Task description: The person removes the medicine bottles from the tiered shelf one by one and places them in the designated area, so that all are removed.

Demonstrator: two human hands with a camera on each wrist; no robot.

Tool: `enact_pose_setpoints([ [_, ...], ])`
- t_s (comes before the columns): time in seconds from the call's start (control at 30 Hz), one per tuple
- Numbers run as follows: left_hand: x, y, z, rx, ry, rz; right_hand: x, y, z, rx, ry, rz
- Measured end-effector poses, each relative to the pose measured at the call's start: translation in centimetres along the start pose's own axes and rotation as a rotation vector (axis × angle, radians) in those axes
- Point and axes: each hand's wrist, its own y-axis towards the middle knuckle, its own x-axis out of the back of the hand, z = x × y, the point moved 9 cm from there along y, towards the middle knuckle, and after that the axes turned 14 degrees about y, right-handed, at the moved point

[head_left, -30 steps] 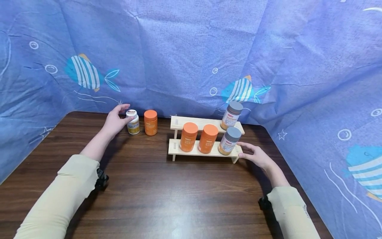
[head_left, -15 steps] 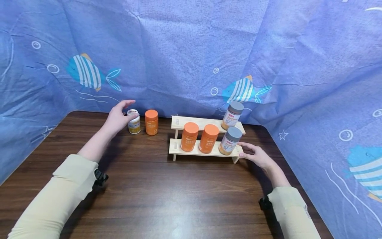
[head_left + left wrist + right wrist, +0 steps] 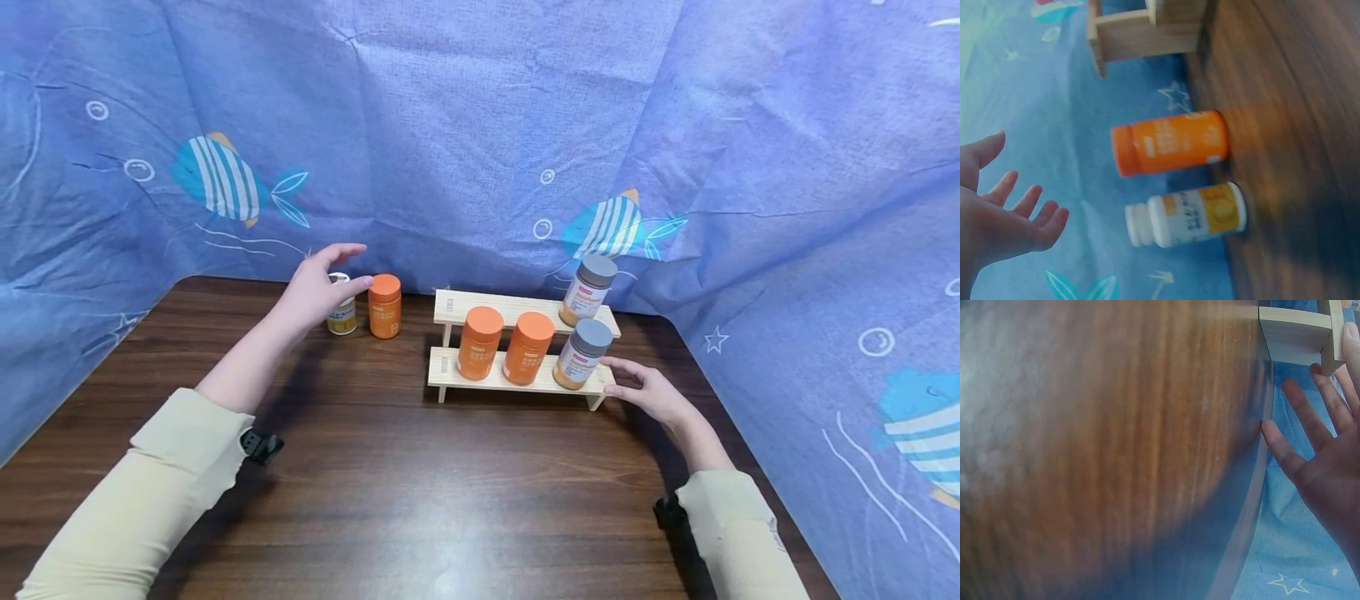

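Note:
My left hand [image 3: 318,287] hovers over a white-capped pill bottle [image 3: 342,319] with a yellow-and-white label. Its thumb tip overlaps the lid of an orange supplement bottle [image 3: 386,308] standing just to the right. In the left wrist view this hand's fingers [image 3: 1007,190] are spread apart and hold nothing, clear of both bottles. My right hand [image 3: 652,394] is at the right end of a two-tier wooden rack [image 3: 444,365], thumb and forefinger tips against the lower shelf's end. The right wrist view shows its other fingers [image 3: 1285,447] stretched out.
Two orange bottles [image 3: 480,346] and a grey-capped bottle [image 3: 577,358] stand on the lower shelf. Another grey-capped bottle [image 3: 587,293] is on the upper shelf's right end. A blue fish-print cloth [image 3: 465,150] hangs behind the brown wooden table [image 3: 420,483].
My left hand has drawn off the white-capped bottle, rising and shifting right toward the orange bottle. The right hand stays at the rack's end, and the bottles keep their places.

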Motion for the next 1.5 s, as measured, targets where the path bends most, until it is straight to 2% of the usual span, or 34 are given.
enact_pose_setpoints([
  [0.13,0.1,-0.2,-1.6,-0.025,-0.016,-0.002,0.2,0.2,-0.4,0.007,-0.016,0.0],
  [0.3,0.2,-0.4,-3.5,-0.081,-0.041,-0.018,0.6,0.8,-2.5,0.002,-0.017,-0.005],
  [0.5,-0.2,-0.7,-5.4,-0.098,-0.025,-0.026,0.9,1.0,-3.9,0.009,0.005,-0.003],
  [0.67,-0.5,-1.0,-7.0,-0.119,-0.022,-0.038,0.9,0.9,-4.0,0.003,0.022,-0.001],
  [0.93,-1.2,-1.4,-9.3,-0.117,-0.074,-0.031,0.9,1.1,-3.9,-0.009,0.029,-0.002],
  [1.27,-2.9,-1.6,-12.4,-0.19,-0.079,-0.016,1.1,1.2,-4.1,-0.01,0.003,-0.011],
  [1.5,-4.4,-1.2,-14.3,-0.236,-0.131,0.01,1.1,1.2,-3.9,0.001,0.006,-0.011],
])
